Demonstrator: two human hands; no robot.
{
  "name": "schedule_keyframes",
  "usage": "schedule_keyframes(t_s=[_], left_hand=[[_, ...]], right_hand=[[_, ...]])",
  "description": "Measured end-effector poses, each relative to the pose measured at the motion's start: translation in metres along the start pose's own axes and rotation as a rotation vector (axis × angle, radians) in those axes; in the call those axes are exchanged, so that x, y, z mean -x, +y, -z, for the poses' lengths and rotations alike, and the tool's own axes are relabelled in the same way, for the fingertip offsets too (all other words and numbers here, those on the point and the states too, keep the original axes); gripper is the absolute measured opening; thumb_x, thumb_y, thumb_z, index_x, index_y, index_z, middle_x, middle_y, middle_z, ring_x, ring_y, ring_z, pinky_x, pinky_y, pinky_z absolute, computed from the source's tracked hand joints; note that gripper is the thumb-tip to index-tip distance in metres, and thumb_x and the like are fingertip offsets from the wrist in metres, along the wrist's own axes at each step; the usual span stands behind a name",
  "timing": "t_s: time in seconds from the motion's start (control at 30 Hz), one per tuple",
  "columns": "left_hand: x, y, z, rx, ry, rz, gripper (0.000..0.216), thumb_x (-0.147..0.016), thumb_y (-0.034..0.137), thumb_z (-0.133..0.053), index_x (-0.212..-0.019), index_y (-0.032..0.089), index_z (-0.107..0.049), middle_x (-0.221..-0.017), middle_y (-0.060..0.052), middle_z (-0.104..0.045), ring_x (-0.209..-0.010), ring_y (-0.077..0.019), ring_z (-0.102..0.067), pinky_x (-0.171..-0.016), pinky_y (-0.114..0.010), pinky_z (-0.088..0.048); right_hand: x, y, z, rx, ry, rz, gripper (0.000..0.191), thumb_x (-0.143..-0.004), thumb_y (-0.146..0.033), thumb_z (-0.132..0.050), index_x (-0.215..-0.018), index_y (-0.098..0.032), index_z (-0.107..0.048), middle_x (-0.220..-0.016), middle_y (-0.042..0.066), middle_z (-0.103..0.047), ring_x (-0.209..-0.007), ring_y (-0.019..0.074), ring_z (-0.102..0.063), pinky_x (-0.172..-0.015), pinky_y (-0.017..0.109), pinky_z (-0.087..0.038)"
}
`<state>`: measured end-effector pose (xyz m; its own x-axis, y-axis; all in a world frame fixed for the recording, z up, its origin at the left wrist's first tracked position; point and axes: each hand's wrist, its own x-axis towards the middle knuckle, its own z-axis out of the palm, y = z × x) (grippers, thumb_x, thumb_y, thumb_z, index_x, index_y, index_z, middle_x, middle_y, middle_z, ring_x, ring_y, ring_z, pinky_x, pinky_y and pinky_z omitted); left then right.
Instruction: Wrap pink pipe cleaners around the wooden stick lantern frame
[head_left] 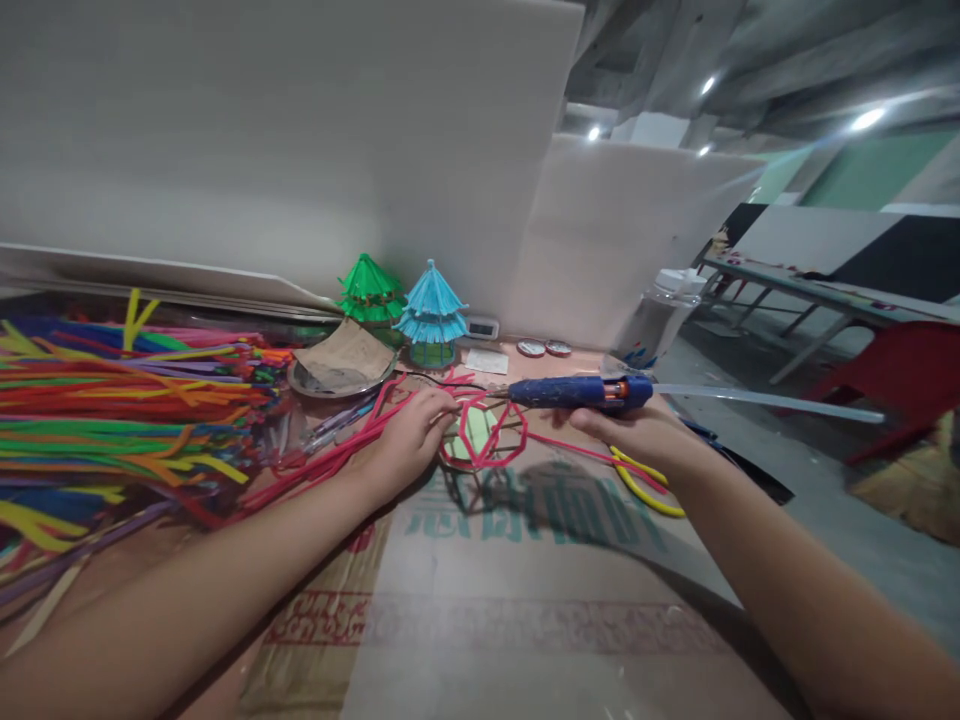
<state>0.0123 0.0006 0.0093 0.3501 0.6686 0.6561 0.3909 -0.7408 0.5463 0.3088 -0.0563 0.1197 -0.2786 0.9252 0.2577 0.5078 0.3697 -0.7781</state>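
Observation:
My right hand [637, 432] is closed round a blue glue gun [577, 391] with a clear glue stick [765, 401] poking out of its back; the nozzle points left at a pink pipe-cleaner frame [484, 440] with a ring shape. My left hand [409, 435] pinches the left side of that frame against the cardboard sheet [525, 590]. A yellow-handled tool [649, 490] lies under my right wrist.
A big heap of coloured pipe cleaners [120, 410] fills the left. Green [369, 290] and blue [431, 310] pipe-cleaner pagodas stand at the back by a white board. A plate with brown paper [341, 362], two round tins [544, 348], a plastic jar [660, 320] and a red chair [900, 380] are nearby.

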Motion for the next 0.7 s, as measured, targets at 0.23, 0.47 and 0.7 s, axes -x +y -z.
schedule_keyframes(t_s=[0.23,0.47,0.7], left_hand=[[0.001,0.003,0.000,0.003,0.019,-0.023,0.018,-0.104,0.027,-0.050,-0.106,0.020,-0.067,-0.112,-0.010,-0.067,-0.109,-0.0228,-0.064,-0.100,-0.038,-0.053],[0.000,0.004,0.001,-0.007,0.013,-0.026,0.018,-0.104,0.024,-0.050,-0.107,0.019,-0.066,-0.112,-0.010,-0.067,-0.110,-0.0222,-0.063,-0.100,-0.038,-0.053],[0.001,0.004,-0.001,-0.002,0.032,-0.030,0.018,-0.105,0.026,-0.050,-0.106,0.019,-0.067,-0.111,-0.010,-0.066,-0.109,-0.0218,-0.063,-0.099,-0.037,-0.053]], right_hand=[[0.001,-0.018,-0.011,0.133,0.042,0.089,0.042,-0.077,-0.063,-0.079,-0.084,-0.022,-0.076,-0.082,0.007,-0.078,-0.079,0.0273,-0.073,-0.073,0.039,-0.062],[0.000,-0.014,-0.007,0.184,-0.008,0.081,0.044,-0.082,-0.065,-0.072,-0.083,-0.021,-0.074,-0.081,0.008,-0.077,-0.079,0.0264,-0.073,-0.073,0.038,-0.059],[-0.002,-0.020,-0.012,0.156,-0.001,0.109,0.041,-0.081,-0.063,-0.074,-0.077,-0.023,-0.071,-0.072,0.005,-0.071,-0.072,0.0239,-0.068,-0.067,0.035,-0.057]])
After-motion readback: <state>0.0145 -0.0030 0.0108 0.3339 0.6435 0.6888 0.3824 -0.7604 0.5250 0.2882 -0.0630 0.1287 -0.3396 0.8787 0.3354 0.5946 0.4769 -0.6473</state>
